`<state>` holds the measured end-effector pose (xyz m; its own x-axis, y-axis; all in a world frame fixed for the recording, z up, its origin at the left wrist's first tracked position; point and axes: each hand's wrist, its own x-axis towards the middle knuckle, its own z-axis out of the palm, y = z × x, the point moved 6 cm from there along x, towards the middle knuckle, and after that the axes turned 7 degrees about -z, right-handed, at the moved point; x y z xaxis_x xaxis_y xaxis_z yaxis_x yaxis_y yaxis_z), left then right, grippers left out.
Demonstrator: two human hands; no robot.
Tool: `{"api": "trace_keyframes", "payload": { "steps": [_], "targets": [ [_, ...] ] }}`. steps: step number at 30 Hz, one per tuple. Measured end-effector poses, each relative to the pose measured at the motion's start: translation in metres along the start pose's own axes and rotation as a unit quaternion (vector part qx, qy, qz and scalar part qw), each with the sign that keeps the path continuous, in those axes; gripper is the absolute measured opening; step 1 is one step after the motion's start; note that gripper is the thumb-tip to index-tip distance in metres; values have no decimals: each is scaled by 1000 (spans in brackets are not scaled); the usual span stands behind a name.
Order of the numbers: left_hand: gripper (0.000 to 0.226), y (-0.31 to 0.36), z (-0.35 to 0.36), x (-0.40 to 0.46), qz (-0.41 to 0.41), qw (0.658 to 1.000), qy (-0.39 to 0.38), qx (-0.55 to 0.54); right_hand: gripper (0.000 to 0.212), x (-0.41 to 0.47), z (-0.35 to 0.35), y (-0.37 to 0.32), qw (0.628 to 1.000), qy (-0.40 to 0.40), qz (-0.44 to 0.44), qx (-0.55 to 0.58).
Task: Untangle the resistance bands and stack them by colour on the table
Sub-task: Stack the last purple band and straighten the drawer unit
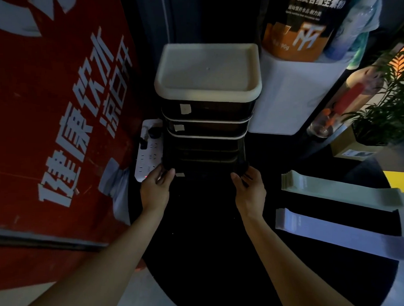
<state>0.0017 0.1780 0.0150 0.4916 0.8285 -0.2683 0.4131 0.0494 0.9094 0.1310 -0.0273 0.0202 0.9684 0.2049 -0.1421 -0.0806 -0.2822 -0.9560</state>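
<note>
1. Left hand (156, 188): at the lower left corner of the black drawer unit (205, 130), fingers curled round the edge of the lowest drawer (203, 163), thumb on its front.
2. Right hand (249, 189): at the lower right corner of the same drawer, fingers curled round its edge, mirroring the left.
3. Drawer unit: upright at the far edge of the round black desk (204, 245), capped by a cream tray-shaped lid (208, 69); small pale labels on the drawer fronts.
4. Pale green resistance bands (338, 190): flat, stacked, on the right side of the desk, well apart from both hands.
5. Lilac resistance bands (338, 230): flat, stacked, just nearer than the green stack, roughly parallel, not touching.
6. White power strip (147, 155): left of the drawer unit, beside the left hand.
7. Red panel with white characters (59, 112): filling the left.
</note>
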Motion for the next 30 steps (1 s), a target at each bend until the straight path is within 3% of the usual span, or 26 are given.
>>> {"api": "trace_keyframes", "payload": {
  "steps": [7, 12, 23, 30],
  "targets": [
    [32, 1, 3, -4, -6, 1000, -9, 3, 35, 0, -2, 2, 1000, 1, -4, -9],
    [43, -21, 10, -19, -76, 996, -27, 38, 42, -9, -20, 15, 998, 15, -4, -57],
    [35, -26, 109, -98, -140, 966, -199, 90, 34, -27, -133, 59, 981, 110, 9, -158],
    [43, -28, 186, -124, -163, 931, -280, 170, 29, -17, -185, 108, 958, 81, 65, -268]
  ]
}}
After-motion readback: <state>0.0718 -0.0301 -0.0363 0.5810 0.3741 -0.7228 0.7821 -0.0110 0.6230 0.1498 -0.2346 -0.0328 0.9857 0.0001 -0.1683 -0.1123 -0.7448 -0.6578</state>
